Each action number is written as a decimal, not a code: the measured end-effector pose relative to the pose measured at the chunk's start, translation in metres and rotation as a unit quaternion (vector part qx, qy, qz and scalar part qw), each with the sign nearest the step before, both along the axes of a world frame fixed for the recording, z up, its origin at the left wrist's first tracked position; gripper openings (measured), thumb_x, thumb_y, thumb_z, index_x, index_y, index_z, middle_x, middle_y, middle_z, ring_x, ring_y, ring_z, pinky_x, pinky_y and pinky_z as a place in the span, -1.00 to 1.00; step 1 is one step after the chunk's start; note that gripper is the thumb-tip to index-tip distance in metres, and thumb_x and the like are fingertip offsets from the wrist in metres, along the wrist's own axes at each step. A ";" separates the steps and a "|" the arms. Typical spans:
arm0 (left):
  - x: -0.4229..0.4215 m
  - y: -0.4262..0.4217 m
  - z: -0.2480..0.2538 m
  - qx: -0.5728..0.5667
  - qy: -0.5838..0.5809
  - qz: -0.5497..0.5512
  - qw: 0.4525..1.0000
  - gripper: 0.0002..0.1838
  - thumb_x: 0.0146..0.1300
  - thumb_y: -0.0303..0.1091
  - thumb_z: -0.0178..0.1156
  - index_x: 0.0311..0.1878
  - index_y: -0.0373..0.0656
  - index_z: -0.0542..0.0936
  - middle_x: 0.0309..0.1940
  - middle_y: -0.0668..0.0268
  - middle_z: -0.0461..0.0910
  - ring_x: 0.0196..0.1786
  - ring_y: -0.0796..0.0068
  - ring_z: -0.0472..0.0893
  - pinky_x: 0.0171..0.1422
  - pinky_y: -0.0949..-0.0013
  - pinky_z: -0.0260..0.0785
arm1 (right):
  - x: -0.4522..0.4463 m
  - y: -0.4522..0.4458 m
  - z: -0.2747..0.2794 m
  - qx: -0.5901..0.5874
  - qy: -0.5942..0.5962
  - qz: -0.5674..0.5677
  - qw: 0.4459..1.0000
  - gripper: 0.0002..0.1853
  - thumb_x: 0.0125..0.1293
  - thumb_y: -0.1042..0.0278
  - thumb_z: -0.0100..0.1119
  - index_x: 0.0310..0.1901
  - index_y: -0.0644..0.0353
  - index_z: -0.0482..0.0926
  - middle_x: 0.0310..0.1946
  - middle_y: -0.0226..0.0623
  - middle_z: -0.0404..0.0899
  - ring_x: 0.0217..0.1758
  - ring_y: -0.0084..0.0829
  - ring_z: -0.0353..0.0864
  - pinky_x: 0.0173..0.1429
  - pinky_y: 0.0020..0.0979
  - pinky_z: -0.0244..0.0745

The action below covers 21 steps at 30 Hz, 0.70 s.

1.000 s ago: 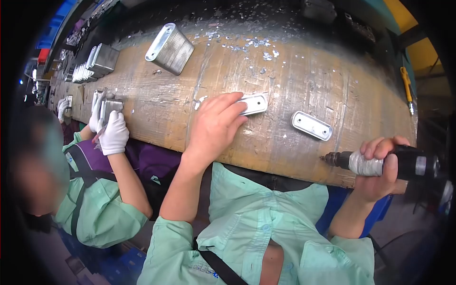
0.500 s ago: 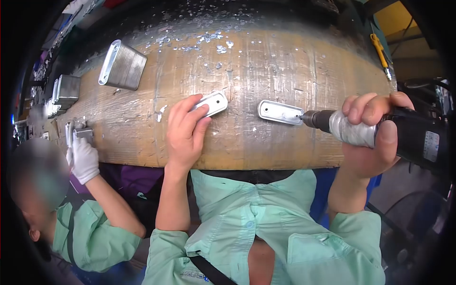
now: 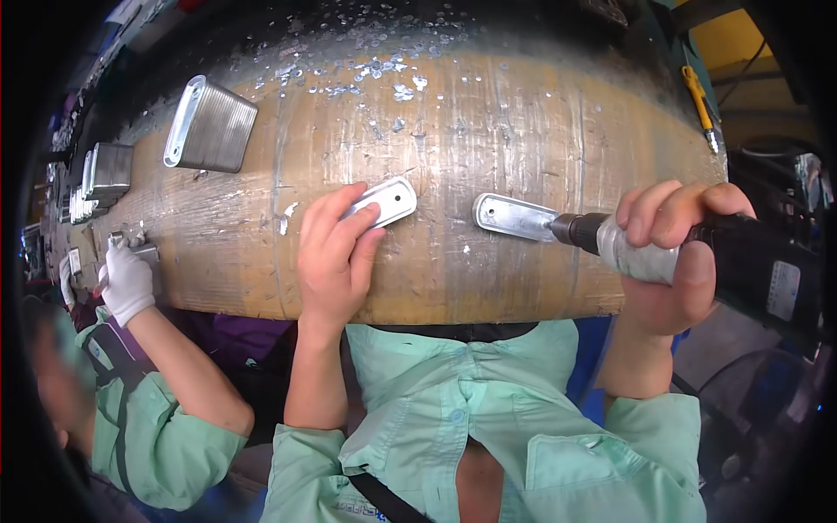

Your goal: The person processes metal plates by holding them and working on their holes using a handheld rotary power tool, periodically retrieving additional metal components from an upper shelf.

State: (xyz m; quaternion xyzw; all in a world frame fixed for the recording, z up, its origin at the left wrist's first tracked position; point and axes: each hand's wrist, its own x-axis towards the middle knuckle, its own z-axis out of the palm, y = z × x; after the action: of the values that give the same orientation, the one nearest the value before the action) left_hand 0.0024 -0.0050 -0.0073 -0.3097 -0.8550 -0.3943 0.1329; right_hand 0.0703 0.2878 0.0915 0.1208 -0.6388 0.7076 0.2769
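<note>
No text can be read with certainty: a white label [image 3: 783, 290] is borne by the black power tool [image 3: 750, 266] at three o'clock, its print too small to be made out, and dark lettering [image 3: 359, 508] on the green shirt [image 3: 523, 383], between six and seven o'clock, is blurred.

Black fisheye edges, sheen on worktop [image 3: 488, 279]

The oblong plates [image 3: 514, 219] are smooth, shiny metal, the standing block [image 3: 218, 131] ribbed metal, the worktop [image 3: 445, 275] scuffed, the green shirt [image 3: 410, 383] matt cloth.
</note>
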 end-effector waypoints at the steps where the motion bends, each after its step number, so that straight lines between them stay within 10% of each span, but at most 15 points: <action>1: 0.000 0.000 0.000 0.003 0.001 -0.001 1.000 -0.78 0.20 -0.51 0.30 -0.07 -0.26 0.64 0.07 0.03 0.61 0.10 0.02 0.57 0.19 0.15 0.39 | 0.001 -0.001 0.002 -0.008 -0.002 0.003 1.000 -0.48 0.33 0.28 0.26 0.22 0.18 0.27 -0.33 -0.31 0.50 -0.31 -0.29 0.54 -0.16 -0.13 0.51; 21: 0.004 -0.002 0.000 0.011 -0.017 0.017 1.000 -0.78 0.15 -0.53 0.33 -0.10 -0.25 0.67 0.06 0.05 0.61 0.09 0.02 0.58 0.18 0.16 0.42 | -0.024 -0.050 -0.001 0.007 -0.026 0.027 0.999 -0.54 0.34 0.20 0.26 0.18 0.10 0.34 -0.34 -0.37 0.50 -0.32 -0.33 0.51 -0.16 -0.19 0.46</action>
State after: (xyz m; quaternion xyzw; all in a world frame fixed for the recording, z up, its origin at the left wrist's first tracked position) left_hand 0.0068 -0.0074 -0.0074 -0.2871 -0.8579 -0.4064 0.1280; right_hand 0.0464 0.2378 0.0905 0.1215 -0.6469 0.7134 0.2404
